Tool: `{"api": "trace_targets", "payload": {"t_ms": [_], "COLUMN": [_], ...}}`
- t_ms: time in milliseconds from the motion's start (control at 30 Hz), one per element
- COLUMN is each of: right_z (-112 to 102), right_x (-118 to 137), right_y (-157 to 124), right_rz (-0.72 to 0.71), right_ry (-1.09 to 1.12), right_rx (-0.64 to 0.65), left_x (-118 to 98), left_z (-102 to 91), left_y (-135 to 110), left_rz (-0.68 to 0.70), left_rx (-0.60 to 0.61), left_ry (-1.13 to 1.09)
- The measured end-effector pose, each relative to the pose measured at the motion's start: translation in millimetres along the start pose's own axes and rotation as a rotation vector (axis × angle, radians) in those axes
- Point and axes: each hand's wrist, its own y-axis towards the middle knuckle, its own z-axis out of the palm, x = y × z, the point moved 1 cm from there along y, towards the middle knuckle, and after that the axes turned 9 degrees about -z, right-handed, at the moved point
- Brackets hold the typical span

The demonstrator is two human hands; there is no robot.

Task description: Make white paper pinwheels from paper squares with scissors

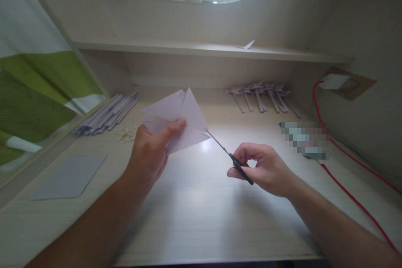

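A pale square of paper (196,113) with slits running in from its corners is pinched in my left hand (150,146), thumb on top, above the desk. My right hand (264,167) grips a pair of scissors (238,165) by its dark handles. The scissors point up and to the left, and their tip meets the paper's right corner. Whether the blades are parted there is too fine to tell. The fingers of my left hand behind the sheet are hidden.
Rolled paper sticks (108,113) lie in a pile at the left. Paper pinwheels on sticks (266,94) line the back right. A flat paper sheet (70,176) rests at front left, small thin pieces (127,134) near the pile. A blurred-out device (303,140) and red cable (351,205) are at the right.
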Motion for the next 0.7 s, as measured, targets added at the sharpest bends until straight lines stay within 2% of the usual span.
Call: {"api": "trace_targets", "payload": {"t_ms": [267, 533, 600, 700], "right_z": [-1.9, -6.0, -5.8, -6.1], "right_x": [0.3, -21.3, -27.7, -35.4], "right_y": [-0.7, 6.7, 8.1, 9.9], "right_rz": [0.035, 0.21, 0.205, 0.193], "right_ry": [-0.007, -0.12, -0.181, -0.391], "right_rx": [0.007, 0.051, 0.041, 0.008], "left_x": [0.2, 9.5, 13.6, 20.0], "left_z": [-1.2, -8.3, -9.6, -9.5], "left_y": [-0.5, 8.7, 11.2, 12.8], "left_rz": [0.001, -0.048, -0.058, -0.099], "left_rx": [0.001, -0.062, -0.058, -0.03], "left_ry": [-0.013, 0.087, 0.119, 0.148]}}
